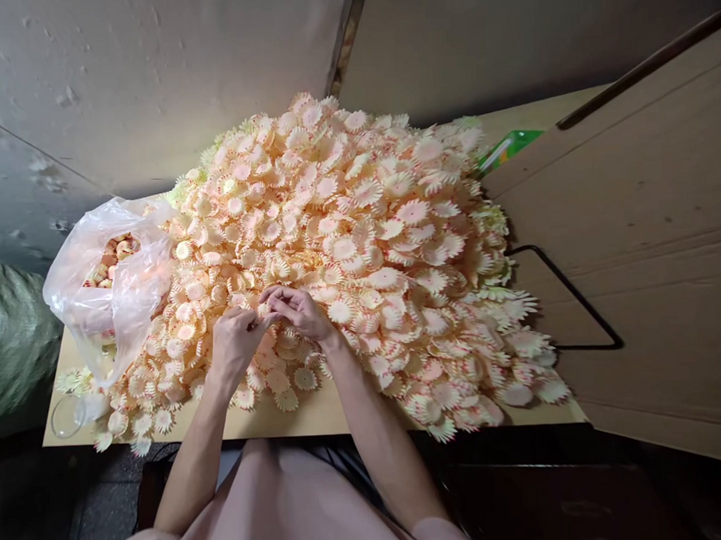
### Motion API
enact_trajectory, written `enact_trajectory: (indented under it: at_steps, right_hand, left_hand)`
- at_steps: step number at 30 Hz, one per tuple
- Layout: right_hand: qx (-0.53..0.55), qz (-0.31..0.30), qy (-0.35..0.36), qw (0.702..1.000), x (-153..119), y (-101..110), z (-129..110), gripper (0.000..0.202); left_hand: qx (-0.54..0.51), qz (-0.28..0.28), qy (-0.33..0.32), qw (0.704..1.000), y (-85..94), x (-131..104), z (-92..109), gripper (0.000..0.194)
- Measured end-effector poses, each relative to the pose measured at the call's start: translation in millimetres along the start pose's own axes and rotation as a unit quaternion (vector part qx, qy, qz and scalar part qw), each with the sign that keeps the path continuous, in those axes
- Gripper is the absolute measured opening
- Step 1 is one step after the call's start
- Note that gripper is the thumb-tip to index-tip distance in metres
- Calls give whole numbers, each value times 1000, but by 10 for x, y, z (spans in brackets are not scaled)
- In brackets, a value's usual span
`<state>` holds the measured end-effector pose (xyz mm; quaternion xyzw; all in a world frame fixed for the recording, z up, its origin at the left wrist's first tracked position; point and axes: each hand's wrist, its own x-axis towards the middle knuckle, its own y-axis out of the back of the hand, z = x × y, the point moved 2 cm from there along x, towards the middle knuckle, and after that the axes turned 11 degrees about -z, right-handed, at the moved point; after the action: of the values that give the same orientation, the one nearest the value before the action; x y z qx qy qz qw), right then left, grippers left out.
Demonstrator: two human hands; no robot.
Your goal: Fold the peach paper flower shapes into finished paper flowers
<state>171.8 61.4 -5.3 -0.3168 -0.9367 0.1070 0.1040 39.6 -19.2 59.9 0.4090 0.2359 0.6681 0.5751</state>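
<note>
A wide heap of pale pink and cream artificial flower petal discs [336, 247] with notched, red-tipped edges covers most of the table. My left hand [238, 337] is closed in a pinch just above the heap's front, with its thumb pointing right. Against it, my right hand [301, 312] has its thumb and fingers pressed together. A small pale petal disc [263, 309] shows in part at the right hand's fingertips, and the fingers hide the rest of it. Whatever the left fingers pinch is hidden.
On the left sits a thin plastic bag [67, 275] with reddish-brown pieces inside. In front of it is a clear round container [68, 416]. A cardboard sheet [635, 274] with a black wire handle [582, 296] leans at right, near a green packet [514, 146]. A green sack [11, 349] stands left.
</note>
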Motion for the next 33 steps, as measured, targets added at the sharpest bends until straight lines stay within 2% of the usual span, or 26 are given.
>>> enact_trajectory:
  at_steps: [2, 6, 8, 9, 10, 13, 16, 18, 20, 23, 25, 28, 30, 33]
  right_hand:
    - [1, 22, 4, 1000, 8, 16, 19, 28]
    - [27, 122, 30, 992, 32, 46, 52, 32]
    - [23, 149, 41, 988, 45, 23, 63, 34]
    - [17, 151, 47, 987, 50, 2, 61, 35]
    - [11, 150, 56, 987, 51, -22, 49, 35]
    - [-9, 138, 96, 986, 10, -102, -81, 33]
    - [-126, 100, 117, 980, -114, -225, -349, 32]
    - [-289, 37, 107, 951, -237, -374, -519, 44]
    - [-443, -19, 91, 892, -378, -563, -594, 69]
    - [-593, -108, 33, 797, -538, -845, -464, 96]
    - [-640, -140, 19, 755, -560, -958, -302, 105]
    - [-683, -122, -3, 720, -426, -945, -119, 100]
    - [-696, -87, -15, 712, -262, -852, -78, 97]
    - [-704, -40, -42, 708, -21, -696, -72, 91]
  left_hand:
    - [4, 14, -8, 1000, 111, -32, 67, 56]
    - [2, 55, 15, 998, 353, -171, 55, 53]
    - [14, 29, 39, 999, 418, -247, -26, 40]
    - [7, 4, 62, 998, 433, -283, -81, 25]
    - [-9, -18, 73, 997, 443, -318, -135, 24]
    - [-47, -42, 72, 995, 499, -427, -262, 52]
    - [-26, -23, 44, 998, 638, -582, -318, 46]
    - [3, -38, 44, 998, 729, -722, -327, 34]
    - [32, -109, 72, 991, 758, -878, -322, 21]
    - [28, -252, 106, 961, 660, -1094, -291, 11]
    - [12, -287, 109, 952, 550, -1179, -267, 11]
    - [-42, -259, 90, 961, 380, -1202, -262, 15]
    - [-67, -234, 66, 968, 290, -1179, -283, 16]
    - [-37, -186, 19, 982, 236, -1128, -309, 20]
